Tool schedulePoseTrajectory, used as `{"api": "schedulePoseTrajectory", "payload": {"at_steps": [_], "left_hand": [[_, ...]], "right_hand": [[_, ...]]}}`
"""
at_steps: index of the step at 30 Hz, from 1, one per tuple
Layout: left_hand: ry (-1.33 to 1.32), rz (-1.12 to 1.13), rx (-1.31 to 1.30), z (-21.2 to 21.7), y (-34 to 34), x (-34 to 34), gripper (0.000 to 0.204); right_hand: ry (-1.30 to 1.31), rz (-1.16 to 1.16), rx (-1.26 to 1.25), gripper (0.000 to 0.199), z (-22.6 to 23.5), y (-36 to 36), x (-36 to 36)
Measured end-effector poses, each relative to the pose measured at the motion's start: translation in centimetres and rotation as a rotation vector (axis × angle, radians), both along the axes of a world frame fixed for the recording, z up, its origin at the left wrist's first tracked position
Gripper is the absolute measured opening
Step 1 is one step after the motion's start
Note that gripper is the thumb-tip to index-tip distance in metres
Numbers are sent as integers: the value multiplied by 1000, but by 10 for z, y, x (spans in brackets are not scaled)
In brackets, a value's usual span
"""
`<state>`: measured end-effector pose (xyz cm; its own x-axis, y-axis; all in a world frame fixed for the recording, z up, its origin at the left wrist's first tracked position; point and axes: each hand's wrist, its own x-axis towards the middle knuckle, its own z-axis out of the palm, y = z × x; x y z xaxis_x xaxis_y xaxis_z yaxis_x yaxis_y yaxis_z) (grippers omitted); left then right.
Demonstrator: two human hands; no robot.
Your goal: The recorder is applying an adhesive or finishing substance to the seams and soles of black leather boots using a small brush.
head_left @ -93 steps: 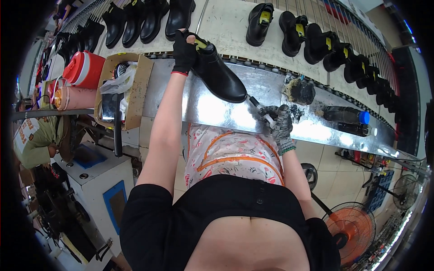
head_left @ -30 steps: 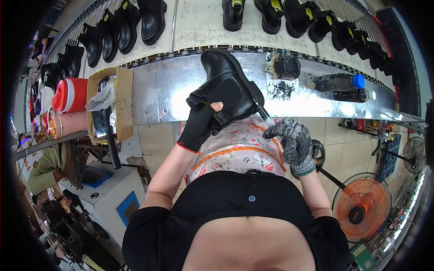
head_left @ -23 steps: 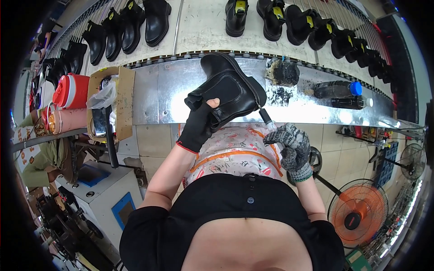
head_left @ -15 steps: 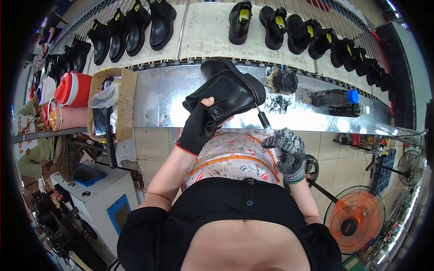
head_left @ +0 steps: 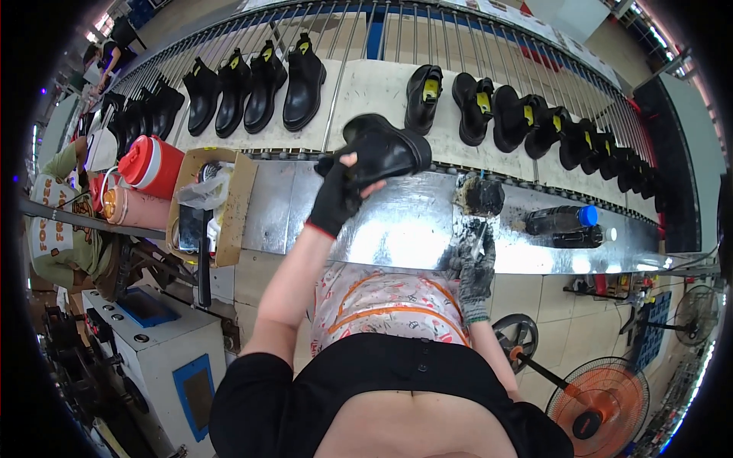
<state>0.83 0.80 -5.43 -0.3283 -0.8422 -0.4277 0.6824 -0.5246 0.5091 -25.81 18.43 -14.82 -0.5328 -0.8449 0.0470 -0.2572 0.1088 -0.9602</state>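
A black leather ankle boot [head_left: 391, 153] is in my left hand [head_left: 341, 197], which wears a black fingerless glove with red trim. My bare thumb and fingertips grip the boot above the metal bench, its sole end toward the right. My right hand [head_left: 477, 271], in a grey knitted glove, is closed round a slim brush [head_left: 480, 238], mostly hidden by the fingers. The brush points at a black-stained pot [head_left: 484, 197] on the bench, just beyond that hand. Whether its tip touches the pot cannot be made out.
Rows of black boots [head_left: 305, 84] and black shoes [head_left: 473, 111] stand on the conveyor beyond the metal bench [head_left: 397, 229]. Two dark bottles [head_left: 561, 220] lie to the right. A cardboard box [head_left: 238, 206] and a red jug [head_left: 153, 164] are at left, an orange fan [head_left: 599, 404] at lower right.
My left hand has raised the boot outward, away from my body. The right hand has left the boot's heel and carried the brush forward to the stained pot. The view has shifted too.
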Motion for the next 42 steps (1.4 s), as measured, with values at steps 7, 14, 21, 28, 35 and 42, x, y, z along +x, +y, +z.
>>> {"api": "schedulePoseTrajectory", "payload": {"at_steps": [7,14,21,28,35,42], "left_hand": [[-673,-58,-313,-16,-158,2,56],[-1572,90,-740,-39,-191,-27,89],[-1948,279,-886,-126,-91,-33,67],[-1819,-386,-1114,-122,67,-1,65],[-2016,50,-715,-121,-22,47,84],[-2015,816,-831,-109,-240,104,80]], "right_hand": [[-923,-47,15,51,53,-12,20],[-110,44,367,50,46,8,43],[46,289,97,19,22,-83,62],[261,274,200,25,2,-157,92],[346,315,159,35,-19,-150,92],[537,360,238,31,-10,-156,102]]}}
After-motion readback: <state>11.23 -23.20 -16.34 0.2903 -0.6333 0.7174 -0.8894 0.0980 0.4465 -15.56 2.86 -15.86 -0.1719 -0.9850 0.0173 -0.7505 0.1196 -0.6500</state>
